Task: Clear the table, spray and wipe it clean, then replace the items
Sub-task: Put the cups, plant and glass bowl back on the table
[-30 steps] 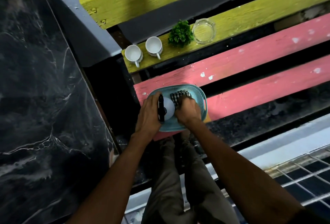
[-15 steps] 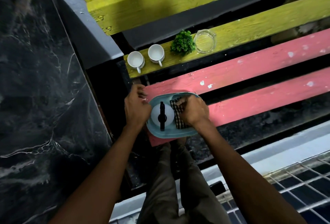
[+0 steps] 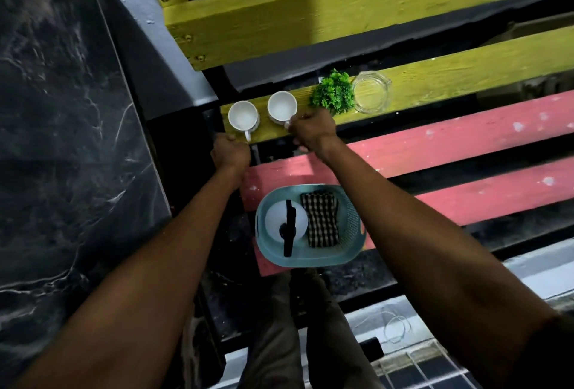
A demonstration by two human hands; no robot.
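Two white cups stand on the yellow plank [image 3: 466,73]. My left hand [image 3: 231,152] is curled just below the left cup [image 3: 243,115], at the tip of its handle; whether it holds the handle is unclear. My right hand [image 3: 313,132] pinches the handle of the right cup [image 3: 282,106]. Nearer to me, on the pink plank [image 3: 466,140], sits a teal basket [image 3: 352,227]. In it stand a white spray bottle [image 3: 276,221] with a black nozzle and a folded checked cloth [image 3: 321,221].
A small green plant [image 3: 334,95] and a clear glass ashtray [image 3: 371,92] stand on the yellow plank, right of the cups. A black marble tabletop [image 3: 62,140] fills the left side. My legs are below the basket; dark gaps run between the planks.
Both hands have left the basket and reached forward to the two cups. The spray bottle and cloth now lie in the basket untouched.
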